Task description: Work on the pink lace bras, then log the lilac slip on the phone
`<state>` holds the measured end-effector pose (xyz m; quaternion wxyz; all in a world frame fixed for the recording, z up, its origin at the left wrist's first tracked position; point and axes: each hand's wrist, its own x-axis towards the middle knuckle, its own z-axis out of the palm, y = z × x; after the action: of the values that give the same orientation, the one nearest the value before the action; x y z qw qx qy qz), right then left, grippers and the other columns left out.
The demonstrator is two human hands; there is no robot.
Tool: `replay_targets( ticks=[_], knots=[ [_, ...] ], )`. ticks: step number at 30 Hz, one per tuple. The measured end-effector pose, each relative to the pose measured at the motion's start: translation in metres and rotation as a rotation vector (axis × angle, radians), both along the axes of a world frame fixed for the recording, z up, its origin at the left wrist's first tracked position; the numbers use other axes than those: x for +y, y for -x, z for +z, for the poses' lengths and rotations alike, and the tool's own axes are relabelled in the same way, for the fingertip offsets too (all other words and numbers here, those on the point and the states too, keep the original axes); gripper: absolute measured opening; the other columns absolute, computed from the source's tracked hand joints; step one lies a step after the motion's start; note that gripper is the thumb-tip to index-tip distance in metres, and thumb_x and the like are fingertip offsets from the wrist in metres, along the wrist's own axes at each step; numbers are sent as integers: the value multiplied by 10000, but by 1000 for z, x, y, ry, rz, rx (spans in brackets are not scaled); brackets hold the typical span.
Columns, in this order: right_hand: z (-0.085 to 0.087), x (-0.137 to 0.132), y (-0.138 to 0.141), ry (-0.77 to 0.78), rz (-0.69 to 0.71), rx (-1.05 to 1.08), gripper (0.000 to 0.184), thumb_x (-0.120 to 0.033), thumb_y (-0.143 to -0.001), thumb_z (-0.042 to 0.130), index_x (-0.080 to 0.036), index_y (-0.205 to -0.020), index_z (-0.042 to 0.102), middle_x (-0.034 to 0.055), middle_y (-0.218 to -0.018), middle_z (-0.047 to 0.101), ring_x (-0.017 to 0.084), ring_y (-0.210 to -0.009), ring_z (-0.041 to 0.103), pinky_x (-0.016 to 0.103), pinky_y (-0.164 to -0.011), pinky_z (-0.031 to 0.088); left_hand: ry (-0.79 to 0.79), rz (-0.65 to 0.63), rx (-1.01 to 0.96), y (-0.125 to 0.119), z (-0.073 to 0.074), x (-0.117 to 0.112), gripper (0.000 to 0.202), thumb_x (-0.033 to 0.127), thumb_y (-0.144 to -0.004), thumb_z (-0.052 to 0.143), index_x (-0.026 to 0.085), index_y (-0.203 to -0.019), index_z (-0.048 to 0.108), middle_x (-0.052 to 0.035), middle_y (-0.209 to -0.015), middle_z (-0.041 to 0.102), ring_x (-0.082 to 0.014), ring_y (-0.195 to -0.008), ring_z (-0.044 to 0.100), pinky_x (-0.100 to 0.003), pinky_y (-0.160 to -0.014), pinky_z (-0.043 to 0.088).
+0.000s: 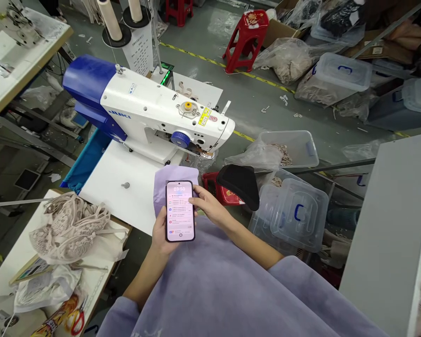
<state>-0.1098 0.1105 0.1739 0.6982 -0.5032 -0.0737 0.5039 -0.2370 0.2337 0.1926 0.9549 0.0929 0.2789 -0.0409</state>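
My left hand (160, 234) is closed round the lower left edge of a smartphone (180, 215). The phone is upright in front of me, its lit screen showing 03:50 and several notifications. At the phone's upper right edge, my right hand (206, 202) also grips it, with the thumb over the screen and the other fingers partly hidden behind. A piece of lilac fabric (161, 185) lies beyond the phone on the white sewing table (126, 164). Above it stands a white and blue JUKI sewing machine (154, 107).
Beige lace bras (68, 229) are piled on the left table, near red-handled scissors (77, 322). Clear plastic bins (298, 213) and a black pad (238, 185) on a red stool (228, 194) sit to the right. A grey panel (386, 224) borders the right side.
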Motion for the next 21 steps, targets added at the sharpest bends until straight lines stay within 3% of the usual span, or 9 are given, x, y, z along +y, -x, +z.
replay_targets(
  ticks=[5,8,13,17,21],
  knots=[
    [6,-4,6,33,30,-68,646,-344,-811,666,-173,-1384,422,44,-963,550,122,-667,504,263,-586,473,-19,10,19,1,-1,-1,521,521,-957,524,173,-1332,627,-140,-1348,591,-358,-1298,511,-546,-1079,412],
    [14,-8,11,158,81,-277,764,-350,-768,671,-176,-1453,379,79,-1064,516,158,-804,499,323,-747,508,-42,13,26,-1,0,-2,548,520,-954,522,146,-1344,616,-157,-1368,573,-355,-1306,506,-532,-1103,390],
    [35,-16,21,367,196,-497,1032,-307,-696,719,-191,-1574,190,102,-1166,440,193,-988,470,415,-1009,429,-54,32,76,-3,3,-3,528,516,-926,572,127,-1269,669,-153,-1289,627,-342,-1200,589,-524,-1105,389],
    [44,-19,26,409,224,-534,1174,-329,-663,782,-250,-1597,77,102,-1241,432,219,-1114,449,417,-1057,403,-65,81,119,-5,3,-4,493,486,-878,655,142,-1230,693,-145,-1249,649,-332,-1136,624,-533,-1082,411],
    [42,-18,27,445,223,-611,1232,-344,-649,809,-259,-1603,34,91,-1235,464,226,-1107,451,410,-1046,412,-67,100,155,-6,2,-5,481,470,-848,701,143,-1201,706,-131,-1239,658,-319,-1130,629,-514,-1079,425]
  ],
)
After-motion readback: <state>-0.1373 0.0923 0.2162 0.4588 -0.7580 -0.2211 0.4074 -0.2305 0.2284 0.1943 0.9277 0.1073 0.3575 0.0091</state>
